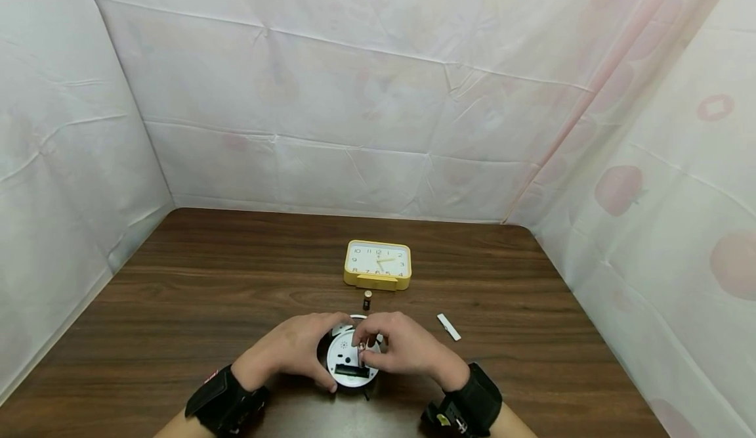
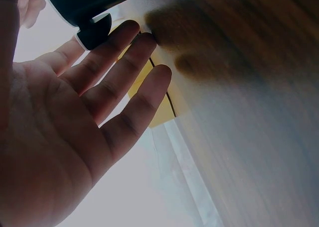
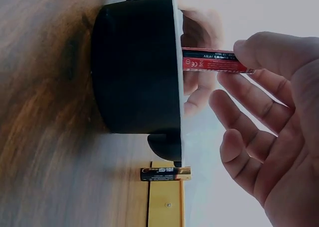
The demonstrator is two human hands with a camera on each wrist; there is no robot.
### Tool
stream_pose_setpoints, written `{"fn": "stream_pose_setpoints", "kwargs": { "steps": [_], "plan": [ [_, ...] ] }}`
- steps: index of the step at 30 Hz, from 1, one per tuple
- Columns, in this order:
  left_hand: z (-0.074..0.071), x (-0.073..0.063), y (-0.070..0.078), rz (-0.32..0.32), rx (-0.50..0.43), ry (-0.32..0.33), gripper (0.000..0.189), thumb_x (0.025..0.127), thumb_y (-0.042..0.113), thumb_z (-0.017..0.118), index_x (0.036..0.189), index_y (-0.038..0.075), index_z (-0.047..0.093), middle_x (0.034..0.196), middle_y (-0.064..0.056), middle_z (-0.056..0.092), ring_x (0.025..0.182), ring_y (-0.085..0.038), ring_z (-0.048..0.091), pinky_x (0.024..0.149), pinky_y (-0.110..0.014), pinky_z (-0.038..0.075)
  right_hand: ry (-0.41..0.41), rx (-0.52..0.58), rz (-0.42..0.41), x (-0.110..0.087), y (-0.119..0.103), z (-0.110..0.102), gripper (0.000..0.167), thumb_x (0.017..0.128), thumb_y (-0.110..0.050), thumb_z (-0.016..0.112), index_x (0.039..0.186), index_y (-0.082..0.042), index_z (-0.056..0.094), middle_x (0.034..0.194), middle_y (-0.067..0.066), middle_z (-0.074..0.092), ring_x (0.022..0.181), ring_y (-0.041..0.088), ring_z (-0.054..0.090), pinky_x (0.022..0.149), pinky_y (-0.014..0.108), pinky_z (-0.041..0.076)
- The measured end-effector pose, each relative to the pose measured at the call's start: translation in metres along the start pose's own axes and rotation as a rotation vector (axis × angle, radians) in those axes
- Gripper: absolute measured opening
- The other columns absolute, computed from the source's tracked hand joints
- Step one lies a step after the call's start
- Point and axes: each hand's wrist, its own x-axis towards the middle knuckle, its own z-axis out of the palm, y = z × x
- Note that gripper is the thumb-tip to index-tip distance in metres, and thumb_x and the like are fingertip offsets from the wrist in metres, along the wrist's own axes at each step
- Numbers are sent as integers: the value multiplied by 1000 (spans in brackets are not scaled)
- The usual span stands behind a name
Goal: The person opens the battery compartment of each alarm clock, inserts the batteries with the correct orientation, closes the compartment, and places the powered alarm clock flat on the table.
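Note:
A round alarm clock with a black body and white back lies face down on the table. My left hand holds it at the side, thumb at the near edge and fingers at the far edge. In the left wrist view several of its fingers extend loosely past the clock's black foot. Between thumb and fingertips my right hand pinches a red battery. The battery stands upright, its lower end at the clock's white back; whether it has entered a slot is hidden. A dark battery compartment shows nearer me.
A black and gold battery stands upright just beyond the round clock. Behind it, a yellow rectangular clock lies face up. To the right is a small white strip-like cover on the brown wooden table. Pale curtains surround the table.

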Motion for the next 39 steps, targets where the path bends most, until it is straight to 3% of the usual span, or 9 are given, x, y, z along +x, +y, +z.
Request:
{"fn": "stream_pose_setpoints", "kwargs": {
  "steps": [10,18,30,39],
  "plan": [
    [-1,0,1,9,-8,5,95,53,60,86,135,29,48,122,15,59,103,-4,55,85,-29,48,-24,-26,-10,2,-1,3,12,86,-15,68,98,-18,66,90,-10,66,72,13,58,66,9,41],
    [-2,0,1,10,-24,-2,93,53,58,86,133,28,50,117,16,59,100,-4,56,82,-28,48,-32,-37,-34,3,-2,8,12,88,-16,68,100,-18,67,96,-11,65,85,3,58,77,22,51],
    [0,-1,0,35,-29,17,92,53,58,86,133,27,50,116,16,60,98,-4,56,79,-26,48,-59,-57,-75,3,-4,14,16,85,-12,68,100,-15,67,95,-8,66,84,3,58,74,18,50],
    [0,0,-1,19,-33,-4,93,54,61,85,133,28,50,117,16,59,100,-3,56,82,-27,48,-30,-130,-42,3,-6,19,15,85,-16,69,99,-19,62,91,-11,63,85,-2,57,77,10,45]
  ]
}}
